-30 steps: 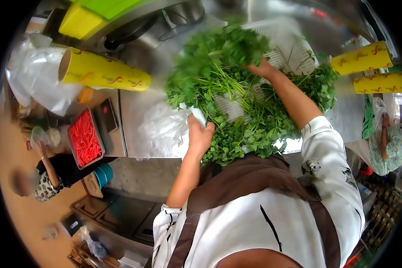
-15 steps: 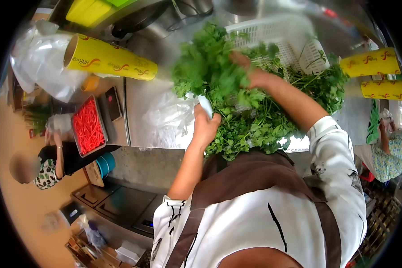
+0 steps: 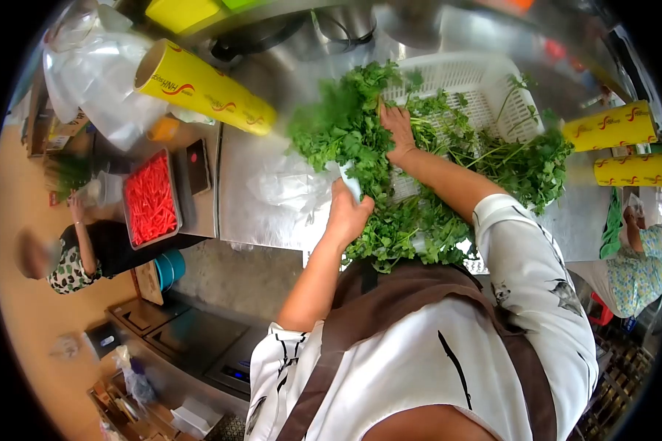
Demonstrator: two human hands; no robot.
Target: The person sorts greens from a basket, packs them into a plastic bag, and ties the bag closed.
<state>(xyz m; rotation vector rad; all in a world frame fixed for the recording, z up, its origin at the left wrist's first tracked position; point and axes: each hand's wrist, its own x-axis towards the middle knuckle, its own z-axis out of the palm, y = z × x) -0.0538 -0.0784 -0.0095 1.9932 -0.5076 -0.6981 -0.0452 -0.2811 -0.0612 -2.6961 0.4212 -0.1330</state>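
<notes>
Leafy green herbs (image 3: pixel 412 228) lie in and over a white perforated basket (image 3: pixel 485 81) on the steel table. My left hand (image 3: pixel 348 213) is closed on a pale, light-blue strip whose far end goes under the leaves; what it is exactly I cannot tell. My right hand (image 3: pixel 397 132) presses against the bunch at the basket's left side, its fingers bent over stems and leaves. A crumpled clear plastic bag (image 3: pixel 290 184) lies left of the herbs, close to my left hand.
Yellow film rolls stand at the left (image 3: pixel 202 87) and right (image 3: pixel 610 126). A tray of red strips (image 3: pixel 151 198) sits beside a dark phone (image 3: pixel 197 166). One person (image 3: pixel 81 253) is at the far left, another (image 3: pixel 640 257) at the far right. Pans (image 3: pixel 272 37) lie beyond.
My right hand has moved down and left with the herbs, which now rest lower at the basket's left side. My left hand keeps its hold on the pale strip. The view has shifted slightly.
</notes>
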